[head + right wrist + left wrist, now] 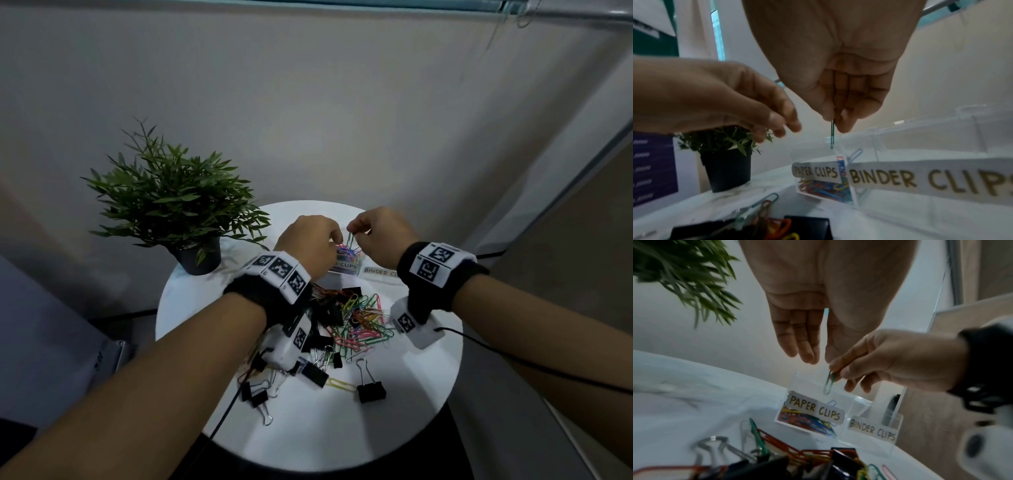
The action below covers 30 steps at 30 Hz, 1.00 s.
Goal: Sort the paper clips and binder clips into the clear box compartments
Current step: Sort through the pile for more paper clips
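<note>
From the head view I saw my right hand (383,236) pinching a green paper clip (349,240) above the clear box (346,269) at the far side of the round table (411,394). My left hand (308,243) hovered beside it. The loose pile of clips (352,322) lay nearer me, and a potted plant (171,205) stood on the left.

In the left wrist view my left fingers (795,337) hung relaxed, holding nothing.

In the right wrist view the clip hung upright from my thumb and finger, directly over the compartment marked PAPER CLIPS (816,172).
</note>
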Each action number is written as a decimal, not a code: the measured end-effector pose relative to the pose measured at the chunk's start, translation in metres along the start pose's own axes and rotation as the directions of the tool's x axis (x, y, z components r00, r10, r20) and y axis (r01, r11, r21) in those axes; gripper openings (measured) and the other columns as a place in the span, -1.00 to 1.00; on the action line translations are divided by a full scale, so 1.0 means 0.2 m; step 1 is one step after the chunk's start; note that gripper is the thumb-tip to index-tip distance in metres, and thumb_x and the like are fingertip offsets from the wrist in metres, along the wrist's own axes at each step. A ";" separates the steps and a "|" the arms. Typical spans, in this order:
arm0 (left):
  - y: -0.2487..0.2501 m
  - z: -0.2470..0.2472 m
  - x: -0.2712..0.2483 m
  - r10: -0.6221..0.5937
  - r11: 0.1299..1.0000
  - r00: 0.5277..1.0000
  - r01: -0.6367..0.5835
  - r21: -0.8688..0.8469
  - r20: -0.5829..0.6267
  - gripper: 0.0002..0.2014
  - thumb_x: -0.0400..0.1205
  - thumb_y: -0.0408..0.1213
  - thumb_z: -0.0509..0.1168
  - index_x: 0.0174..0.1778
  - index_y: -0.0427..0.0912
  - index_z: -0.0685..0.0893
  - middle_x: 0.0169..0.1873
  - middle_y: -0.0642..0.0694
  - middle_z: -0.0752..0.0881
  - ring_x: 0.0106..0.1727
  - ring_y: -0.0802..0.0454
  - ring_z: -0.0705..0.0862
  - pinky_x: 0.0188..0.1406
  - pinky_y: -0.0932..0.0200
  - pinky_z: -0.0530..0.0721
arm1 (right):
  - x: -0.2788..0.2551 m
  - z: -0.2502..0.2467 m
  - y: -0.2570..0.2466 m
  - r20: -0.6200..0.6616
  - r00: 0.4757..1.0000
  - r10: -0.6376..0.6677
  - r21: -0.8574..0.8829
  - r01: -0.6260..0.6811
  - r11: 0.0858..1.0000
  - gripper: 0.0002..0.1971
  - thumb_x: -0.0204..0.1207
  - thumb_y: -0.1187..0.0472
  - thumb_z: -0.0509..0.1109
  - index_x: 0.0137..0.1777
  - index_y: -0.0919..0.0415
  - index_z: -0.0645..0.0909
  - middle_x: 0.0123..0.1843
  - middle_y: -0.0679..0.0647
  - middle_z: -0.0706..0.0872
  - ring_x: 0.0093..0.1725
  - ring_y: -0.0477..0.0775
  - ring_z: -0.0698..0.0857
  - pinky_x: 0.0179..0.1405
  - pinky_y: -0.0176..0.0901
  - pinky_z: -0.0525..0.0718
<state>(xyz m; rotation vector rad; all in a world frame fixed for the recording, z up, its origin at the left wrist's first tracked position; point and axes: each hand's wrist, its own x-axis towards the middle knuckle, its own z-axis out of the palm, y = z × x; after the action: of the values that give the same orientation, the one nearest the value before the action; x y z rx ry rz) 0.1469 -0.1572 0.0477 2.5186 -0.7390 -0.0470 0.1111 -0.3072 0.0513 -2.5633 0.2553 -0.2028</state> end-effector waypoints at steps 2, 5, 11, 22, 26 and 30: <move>0.00 -0.03 -0.10 0.023 1.000 0.999 -0.024 -0.020 -0.028 -0.80 0.55 -0.32 0.29 -0.10 0.04 0.78 -0.08 0.01 0.79 -0.08 -0.02 0.72 0.03 0.09 0.70 | -0.02 0.00 0.02 0.031 0.998 -0.054 -0.063 0.056 0.996 -0.70 0.52 0.34 0.29 0.15 0.11 0.74 0.13 -0.01 0.78 -0.04 -0.06 0.66 -0.02 -0.38 0.44; 0.03 -0.04 -0.27 0.096 0.995 0.992 -0.094 -0.018 0.086 -0.81 0.55 -0.30 0.29 -0.08 0.02 0.77 -0.08 0.02 0.79 -0.07 0.01 0.71 0.01 0.12 0.69 | -0.09 -0.02 0.05 0.031 0.990 -0.140 -0.072 0.142 0.987 -0.72 0.51 0.31 0.33 0.13 0.04 0.74 0.08 -0.04 0.78 -0.14 -0.10 0.61 -0.03 -0.36 0.44; 0.14 0.07 -0.39 0.253 0.945 0.913 -0.304 0.122 0.319 -0.76 0.58 -0.27 0.24 0.10 0.02 0.73 0.06 -0.02 0.70 0.13 -0.08 0.65 0.05 0.05 0.63 | -0.35 -0.11 0.17 0.222 0.969 -0.111 -0.249 0.166 0.954 -0.76 0.50 0.25 0.31 0.04 -0.02 0.76 -0.07 -0.08 0.81 -0.26 -0.12 0.58 -0.01 -0.23 0.61; 0.22 0.24 -0.23 0.204 0.864 0.878 -0.370 0.342 0.433 -0.68 0.64 -0.35 0.22 0.30 -0.08 0.65 0.15 -0.12 0.60 0.23 -0.18 0.61 -0.05 -0.01 0.56 | -0.47 -0.10 0.28 0.333 0.942 0.037 -0.315 0.074 0.946 -0.76 0.47 0.14 0.37 0.12 -0.09 0.69 -0.05 -0.13 0.77 -0.17 -0.11 0.59 -0.03 -0.20 0.63; 0.22 0.25 -0.22 0.186 0.882 0.896 -0.333 0.334 0.403 -0.74 0.63 -0.33 0.24 0.22 -0.14 0.65 0.17 -0.14 0.62 0.20 -0.17 0.63 -0.02 0.00 0.57 | -0.48 -0.08 0.27 0.338 0.941 0.023 -0.293 0.082 0.953 -0.76 0.48 0.14 0.37 0.12 -0.07 0.70 -0.04 -0.11 0.77 -0.18 -0.09 0.58 -0.04 -0.22 0.59; 0.20 0.24 -0.22 0.175 0.897 0.907 -0.307 0.317 0.383 -0.82 0.63 -0.30 0.24 0.11 -0.19 0.65 0.12 -0.16 0.65 0.14 -0.18 0.66 0.02 -0.02 0.61 | -0.48 -0.07 0.28 0.321 0.947 0.015 -0.284 0.081 0.955 -0.78 0.49 0.14 0.37 0.11 -0.05 0.71 -0.04 -0.10 0.76 -0.21 -0.10 0.56 -0.07 -0.24 0.57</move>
<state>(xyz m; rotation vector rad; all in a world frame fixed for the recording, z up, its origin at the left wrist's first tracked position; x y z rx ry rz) 0.0810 -0.1848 0.0207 2.7833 -1.3158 -0.2962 0.0062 -0.3401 0.0246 -2.8436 0.1239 0.2606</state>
